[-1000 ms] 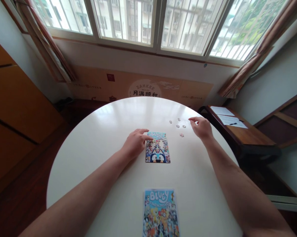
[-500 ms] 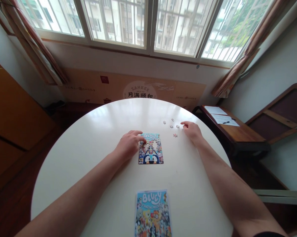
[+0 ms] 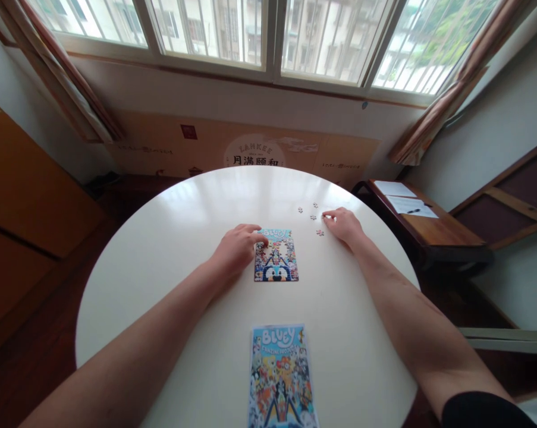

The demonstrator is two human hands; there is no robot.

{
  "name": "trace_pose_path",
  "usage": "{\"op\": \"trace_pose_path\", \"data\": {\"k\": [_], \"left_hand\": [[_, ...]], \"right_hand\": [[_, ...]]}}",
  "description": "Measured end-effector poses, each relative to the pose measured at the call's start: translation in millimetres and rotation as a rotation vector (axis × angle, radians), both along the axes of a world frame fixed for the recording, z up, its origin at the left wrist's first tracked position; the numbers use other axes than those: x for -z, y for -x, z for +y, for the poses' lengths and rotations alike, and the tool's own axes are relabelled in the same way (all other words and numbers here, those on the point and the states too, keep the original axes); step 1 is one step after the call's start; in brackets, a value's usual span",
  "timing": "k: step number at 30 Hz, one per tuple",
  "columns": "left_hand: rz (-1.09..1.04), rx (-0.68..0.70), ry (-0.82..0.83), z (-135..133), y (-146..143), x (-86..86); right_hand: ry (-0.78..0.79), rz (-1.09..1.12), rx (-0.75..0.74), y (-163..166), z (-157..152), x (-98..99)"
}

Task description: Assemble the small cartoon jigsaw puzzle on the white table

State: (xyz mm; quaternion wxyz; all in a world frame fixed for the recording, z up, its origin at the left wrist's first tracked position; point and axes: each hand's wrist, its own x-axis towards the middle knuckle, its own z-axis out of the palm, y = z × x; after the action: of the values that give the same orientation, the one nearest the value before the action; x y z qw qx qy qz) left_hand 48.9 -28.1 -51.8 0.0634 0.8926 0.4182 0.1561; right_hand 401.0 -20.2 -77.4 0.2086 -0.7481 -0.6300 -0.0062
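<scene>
A small colourful jigsaw puzzle [image 3: 276,257] lies in the middle of the round white table [image 3: 170,238], with a few gaps in its upper half. My left hand [image 3: 238,246] rests on the puzzle's upper left corner, fingers curled loosely and holding nothing. My right hand [image 3: 345,224] lies on the table to the right, its fingertips pinching at one of several loose puzzle pieces [image 3: 313,215]. Another loose piece [image 3: 320,232] sits just left of that hand. A printed reference picture [image 3: 281,375] lies near the table's front edge.
A low wooden side table [image 3: 424,229] with papers [image 3: 406,202] and a pen stands to the right. Behind the table are a cardboard panel with printed characters [image 3: 254,156], the window wall and curtains. A wooden cabinet [image 3: 22,196] is on the left.
My right hand has come down from above the table and slid left onto the loose pieces. My left hand has stayed on the puzzle's corner. The camera has shifted slightly.
</scene>
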Motion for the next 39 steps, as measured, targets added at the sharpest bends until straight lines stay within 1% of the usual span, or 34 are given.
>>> {"op": "trace_pose_path", "data": {"k": [4,9,16,21,26,28,33,36,39], "left_hand": [[0.011,0.008,0.016,-2.6,-1.5,-2.0],[0.013,0.007,0.022,-3.6,-1.7,-1.8],[0.006,0.021,0.052,-3.7,-2.6,-2.5],[0.003,0.038,0.053,-1.8,-1.9,0.0],[-0.021,0.038,0.037,-0.9,-1.3,2.4],[-0.027,0.036,0.030,-0.5,-0.7,3.3],[-0.039,0.036,0.012,1.4,1.3,5.4],[-0.046,0.034,0.017,2.2,2.0,6.3],[-0.051,0.037,0.014,2.9,2.1,7.0]], "right_hand": [[0.026,-0.030,0.019,-0.7,-1.0,-1.2],[0.041,0.004,0.014,-4.6,-1.9,-3.4],[0.101,0.122,0.098,-15.9,-3.5,-5.5],[0.130,0.200,0.086,-17.9,-5.0,-6.6],[0.172,0.334,0.059,-14.7,-9.4,-14.4],[0.201,0.378,0.056,-11.9,-11.4,-18.6],[0.187,0.523,0.030,-1.3,-15.3,-26.3],[0.161,0.611,-0.053,14.7,-17.8,-32.5],[0.138,0.727,-0.192,45.0,-22.6,-38.9]]}}
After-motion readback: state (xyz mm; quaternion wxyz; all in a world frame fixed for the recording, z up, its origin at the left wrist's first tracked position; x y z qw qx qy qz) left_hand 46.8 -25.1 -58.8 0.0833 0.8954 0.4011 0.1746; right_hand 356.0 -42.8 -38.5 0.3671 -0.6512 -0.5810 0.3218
